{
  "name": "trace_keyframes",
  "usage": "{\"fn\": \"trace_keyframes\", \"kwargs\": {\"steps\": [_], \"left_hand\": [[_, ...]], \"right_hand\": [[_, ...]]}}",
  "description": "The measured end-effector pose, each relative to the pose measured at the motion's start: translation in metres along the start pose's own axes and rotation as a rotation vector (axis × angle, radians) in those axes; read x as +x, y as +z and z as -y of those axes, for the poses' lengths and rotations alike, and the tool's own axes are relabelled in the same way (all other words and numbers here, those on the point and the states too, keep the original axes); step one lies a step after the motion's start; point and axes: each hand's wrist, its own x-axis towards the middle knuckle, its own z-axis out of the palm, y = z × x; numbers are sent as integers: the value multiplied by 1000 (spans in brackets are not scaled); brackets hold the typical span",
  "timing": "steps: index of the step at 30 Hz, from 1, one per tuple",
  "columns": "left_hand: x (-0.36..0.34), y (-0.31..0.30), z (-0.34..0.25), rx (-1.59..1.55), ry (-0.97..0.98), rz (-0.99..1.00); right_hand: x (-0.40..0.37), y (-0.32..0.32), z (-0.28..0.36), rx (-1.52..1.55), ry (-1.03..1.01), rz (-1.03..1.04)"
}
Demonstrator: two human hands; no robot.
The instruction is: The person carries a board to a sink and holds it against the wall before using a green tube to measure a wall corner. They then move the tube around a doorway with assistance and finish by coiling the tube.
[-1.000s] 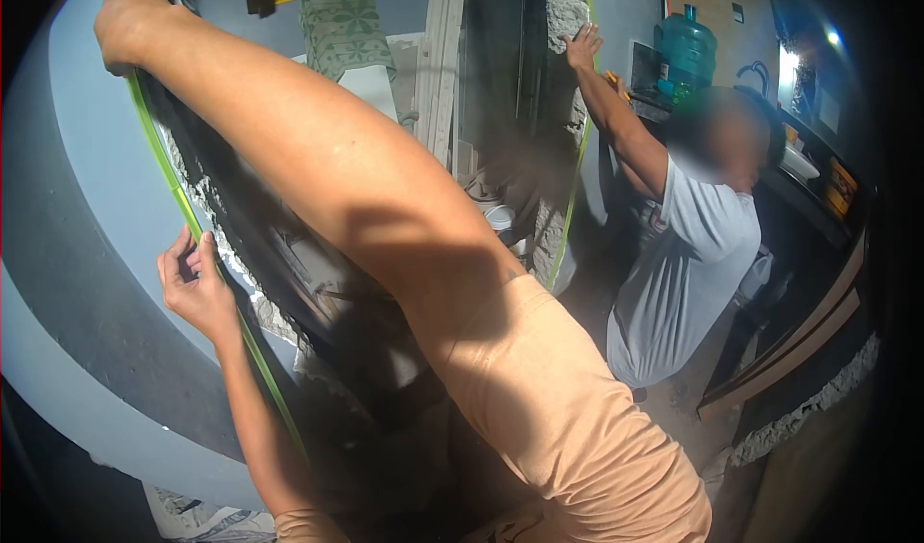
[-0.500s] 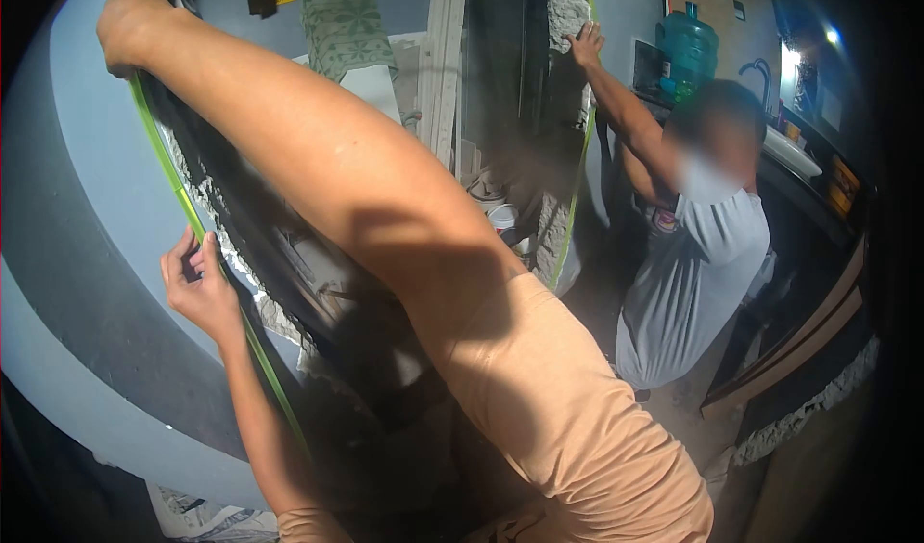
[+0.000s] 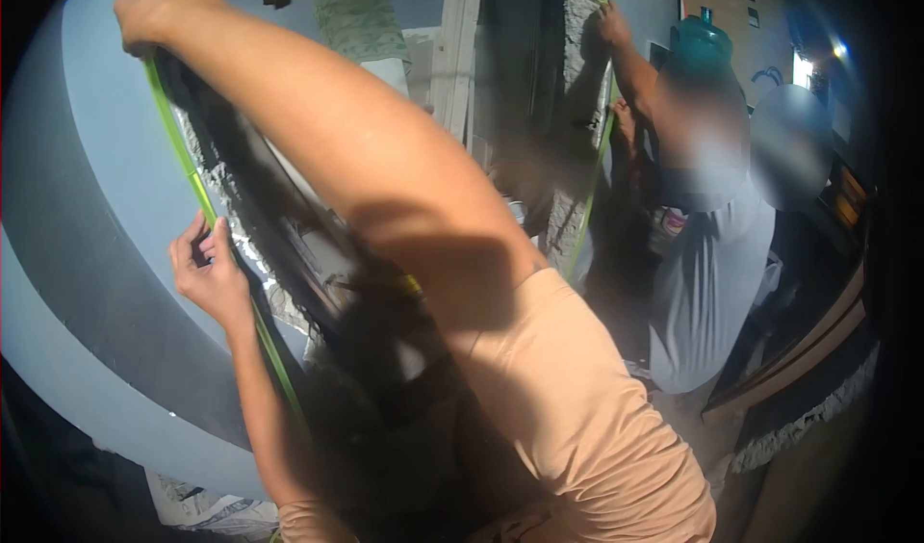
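Note:
Green tape (image 3: 173,131) runs down the edge of the blue-grey wall (image 3: 106,119), beside a rough broken strip of plaster (image 3: 231,196). High at the upper left, my right hand (image 3: 156,9) is closed round the upper part of the tape, its arm stretched across the view. Lower down, my left hand (image 3: 210,269) pinches the same tape between thumb and fingers. Below that hand the tape hangs on toward the dark floor area.
To the right a co-worker in a grey shirt (image 3: 707,293) has both hands at another green strip (image 3: 595,182) along a broken wall edge (image 3: 579,71). Behind stand a blue water bottle (image 3: 700,47), a patterned green cloth (image 3: 361,25) and a dark counter.
The view has shifted slightly, so my hands appear a little further right. The co-worker's head has moved, and a second hand of theirs now shows lower on their strip.

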Motion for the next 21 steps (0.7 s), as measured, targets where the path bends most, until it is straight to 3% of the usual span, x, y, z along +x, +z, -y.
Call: {"fn": "trace_keyframes", "kwargs": {"steps": [2,4,6,8,10,13,15,21], "left_hand": [[0,1,2,2,-36,-9],[2,-1,-3,70,-21,-13],[5,0,-12,81,-95,-14],[10,-1,-12,128,-74,23],[10,-1,-10,258,-82,52],[10,-1,-1,253,-74,45],[10,-6,-2,310,-179,99],[22,-11,-17,360,-192,214]], "right_hand": [[4,2,-2,5,-5,-76],[5,-10,-5,-442,-357,80],[-5,-9,-19,-560,-688,-283],[-1,-7,-30,-467,-915,-480],[-14,-34,-6,-485,-627,-52],[2,-42,-1,-371,-739,-148],[7,-52,14,-157,-492,-16],[14,-49,11,-254,-399,-3]]}}
